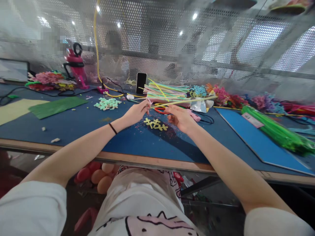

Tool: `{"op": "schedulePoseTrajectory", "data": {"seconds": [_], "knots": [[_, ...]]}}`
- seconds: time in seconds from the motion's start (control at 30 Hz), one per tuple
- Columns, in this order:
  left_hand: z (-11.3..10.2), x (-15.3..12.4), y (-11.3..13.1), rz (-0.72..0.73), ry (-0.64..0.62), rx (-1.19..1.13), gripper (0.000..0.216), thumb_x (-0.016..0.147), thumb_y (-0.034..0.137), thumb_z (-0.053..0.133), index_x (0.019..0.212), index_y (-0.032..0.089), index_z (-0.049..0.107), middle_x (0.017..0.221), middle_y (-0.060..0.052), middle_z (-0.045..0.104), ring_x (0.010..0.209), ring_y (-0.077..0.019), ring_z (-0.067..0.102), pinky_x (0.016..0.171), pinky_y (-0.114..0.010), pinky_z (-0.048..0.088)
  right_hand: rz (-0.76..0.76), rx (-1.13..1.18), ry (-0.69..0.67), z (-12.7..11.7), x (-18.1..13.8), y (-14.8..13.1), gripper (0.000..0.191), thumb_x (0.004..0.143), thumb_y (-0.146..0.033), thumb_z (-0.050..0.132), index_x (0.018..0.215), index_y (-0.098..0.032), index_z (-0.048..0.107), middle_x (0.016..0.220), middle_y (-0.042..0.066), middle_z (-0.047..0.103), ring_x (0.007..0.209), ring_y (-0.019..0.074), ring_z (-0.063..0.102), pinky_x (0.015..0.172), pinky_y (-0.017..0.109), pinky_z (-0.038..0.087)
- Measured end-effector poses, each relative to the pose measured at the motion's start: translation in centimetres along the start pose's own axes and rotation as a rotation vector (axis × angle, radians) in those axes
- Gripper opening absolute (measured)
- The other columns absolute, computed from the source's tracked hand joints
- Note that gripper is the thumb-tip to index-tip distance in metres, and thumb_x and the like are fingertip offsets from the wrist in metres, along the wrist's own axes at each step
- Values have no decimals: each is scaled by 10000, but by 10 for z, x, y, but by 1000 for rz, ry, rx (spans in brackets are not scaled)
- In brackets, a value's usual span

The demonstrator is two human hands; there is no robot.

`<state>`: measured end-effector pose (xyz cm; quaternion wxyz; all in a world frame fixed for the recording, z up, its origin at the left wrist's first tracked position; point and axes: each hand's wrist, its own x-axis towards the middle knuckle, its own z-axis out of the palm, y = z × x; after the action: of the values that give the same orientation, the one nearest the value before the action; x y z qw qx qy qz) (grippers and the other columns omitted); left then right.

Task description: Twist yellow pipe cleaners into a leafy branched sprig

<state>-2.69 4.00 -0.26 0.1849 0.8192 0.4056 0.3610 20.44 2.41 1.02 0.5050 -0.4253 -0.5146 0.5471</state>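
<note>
A pale yellow pipe cleaner strand (189,101), possibly more than one, stretches between my hands above the table and runs on to the right. My left hand (137,112) pinches its left end between thumb and fingers. My right hand (180,118) has curled fingers against the strand farther along; the exact grip is partly hidden. Below and between the hands lie several small pale yellow flower shapes (155,124) on the blue table. Just behind is a bundle of pastel pipe cleaners (167,90). A pink glue gun (194,115) lies partly behind my right hand.
A phone (141,83) stands upright behind the bundle. Mint flower shapes (107,104) and a green sheet (57,106) lie left, with a pink bottle (76,67) behind. Right are a blue board (246,131) and a bag of green pipe cleaners (278,129). Cables cross the back.
</note>
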Motion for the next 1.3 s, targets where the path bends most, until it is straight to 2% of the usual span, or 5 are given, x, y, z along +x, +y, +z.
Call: {"op": "schedulePoseTrajectory", "data": {"seconds": [0.23,0.57,0.77,1.07,1.3], "knots": [[-3,-2,-1,63,-7,135,193,967,245,373,1034,216,551,867,-18,697,614,-121,522,650,-229,366,-128,81,7,-3,2,1,297,642,-264,806,890,-185,663,746,-42,588,537,45,476,474,181,398],[-3,-2,2,163,68,213,199,958,269,421,1036,209,594,937,-32,685,817,-160,606,755,-249,401,112,-54,-185,14,-14,-1,376,590,-234,854,822,-185,562,624,-52,545,538,84,504,440,196,430],[-3,0,0,108,128,236,233,937,318,485,973,188,676,853,-33,697,704,-141,565,678,-240,381,-45,-67,-7,8,-6,2,355,595,-286,859,825,-180,611,639,-53,567,484,62,482,464,213,443],[9,-4,4,1,12,-284,307,871,271,571,1162,177,600,738,-19,701,596,-104,573,589,-207,437,65,102,-93,14,-15,-9,260,614,-197,768,820,-180,609,712,-42,582,521,59,452,484,214,384],[5,-12,26,-44,-141,-473,171,827,204,559,894,150,707,741,-37,716,620,-105,574,595,-217,449,-49,-5,-271,13,-19,-5,288,623,-240,777,829,-192,581,705,-47,572,564,72,466,541,225,383]]}}
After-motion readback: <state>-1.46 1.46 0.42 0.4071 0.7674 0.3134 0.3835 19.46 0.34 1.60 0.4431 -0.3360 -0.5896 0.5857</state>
